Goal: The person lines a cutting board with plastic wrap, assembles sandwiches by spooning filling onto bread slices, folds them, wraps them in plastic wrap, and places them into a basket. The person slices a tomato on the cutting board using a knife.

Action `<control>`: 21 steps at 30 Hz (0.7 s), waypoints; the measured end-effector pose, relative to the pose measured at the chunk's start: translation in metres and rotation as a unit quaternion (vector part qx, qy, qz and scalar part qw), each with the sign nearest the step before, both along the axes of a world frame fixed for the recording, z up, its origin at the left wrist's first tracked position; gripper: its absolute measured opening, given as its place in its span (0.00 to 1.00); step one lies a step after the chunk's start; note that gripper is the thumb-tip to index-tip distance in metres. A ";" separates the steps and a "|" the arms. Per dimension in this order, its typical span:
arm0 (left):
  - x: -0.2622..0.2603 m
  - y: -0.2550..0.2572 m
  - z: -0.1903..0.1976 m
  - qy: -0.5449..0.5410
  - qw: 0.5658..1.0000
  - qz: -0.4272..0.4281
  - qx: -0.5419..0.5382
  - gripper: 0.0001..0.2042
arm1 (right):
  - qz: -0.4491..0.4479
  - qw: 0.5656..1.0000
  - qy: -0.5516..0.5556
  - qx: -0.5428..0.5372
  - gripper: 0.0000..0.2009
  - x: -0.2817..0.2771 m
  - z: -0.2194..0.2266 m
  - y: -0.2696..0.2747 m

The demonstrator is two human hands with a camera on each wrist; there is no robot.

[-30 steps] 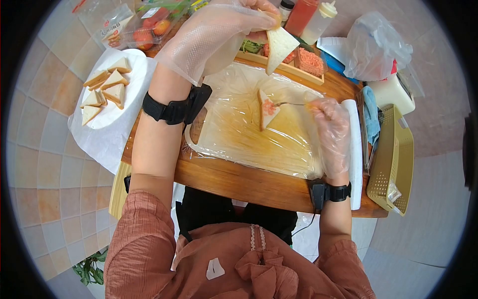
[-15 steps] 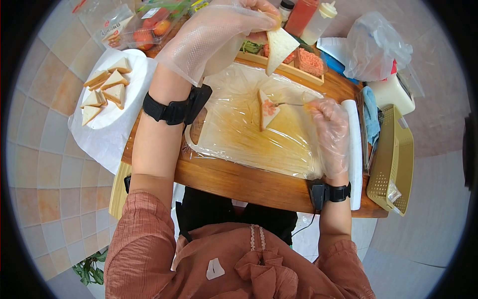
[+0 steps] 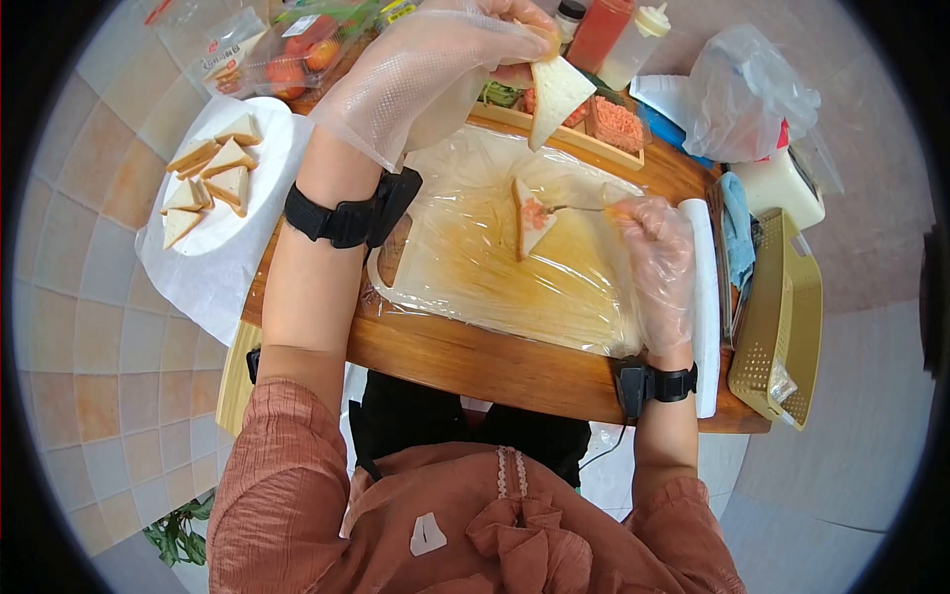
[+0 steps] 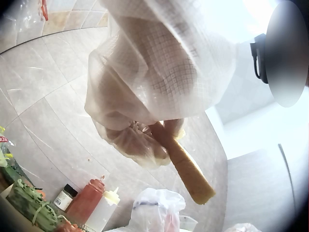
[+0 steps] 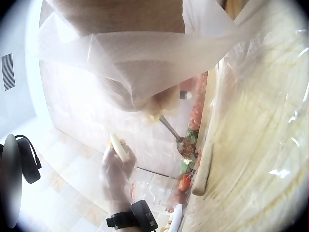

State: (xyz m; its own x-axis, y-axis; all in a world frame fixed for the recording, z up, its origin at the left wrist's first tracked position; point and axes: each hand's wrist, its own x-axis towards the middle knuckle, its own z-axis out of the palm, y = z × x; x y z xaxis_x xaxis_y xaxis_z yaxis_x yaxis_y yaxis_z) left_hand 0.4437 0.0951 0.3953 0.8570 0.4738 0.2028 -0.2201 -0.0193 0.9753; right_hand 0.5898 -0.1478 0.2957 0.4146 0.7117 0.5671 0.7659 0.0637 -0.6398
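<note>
My left hand [image 3: 450, 69], in a clear plastic glove, pinches a triangle of crusted white bread [image 3: 562, 97] above the far side of the board. In the left wrist view the bread [image 4: 189, 174] shows its brown crust edge-on. A second bread triangle [image 3: 540, 240] lies on the film-covered cutting board [image 3: 445, 262], with pink filling on it. My gloved right hand [image 3: 658, 262] grips a spoon [image 3: 582, 207] by its handle, at the right of the board. The spoon's bowl [image 5: 186, 148] holds reddish filling, close over the lying bread [image 5: 203, 169].
Several bread triangles [image 3: 230, 186] sit on a white plate [image 3: 272, 124] at the left. A wooden tray [image 3: 625, 156] with shredded fillings stands behind the board. Sauce bottles [image 3: 633, 45] are at the back. To the right are a white roll [image 3: 705, 307] and a perforated basket [image 3: 777, 327].
The spoon's bowl has shifted very slightly over the filling on the lying bread. My left hand and its bread triangle stay in place.
</note>
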 end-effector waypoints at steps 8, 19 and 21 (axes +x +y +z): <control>0.000 0.001 -0.003 -0.016 1.000 -0.007 0.000 0.08 | 0.005 1.000 -0.018 0.008 0.06 0.001 -0.001 0.000; 0.003 0.003 -0.002 0.006 1.000 0.003 0.005 0.08 | 0.006 1.000 -0.023 0.004 0.05 0.000 0.000 0.001; 0.003 0.003 -0.002 0.010 1.000 0.002 0.008 0.08 | 0.011 1.000 -0.017 -0.002 0.05 -0.002 0.002 0.001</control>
State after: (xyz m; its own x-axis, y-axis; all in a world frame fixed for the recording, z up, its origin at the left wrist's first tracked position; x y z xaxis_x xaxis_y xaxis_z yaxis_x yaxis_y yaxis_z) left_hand 0.4464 0.0978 0.3935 0.8589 0.4745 0.1927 -0.2001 -0.0354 0.9791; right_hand 0.5879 -0.1466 0.2973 0.3788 0.7235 0.5771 0.7856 0.0782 -0.6138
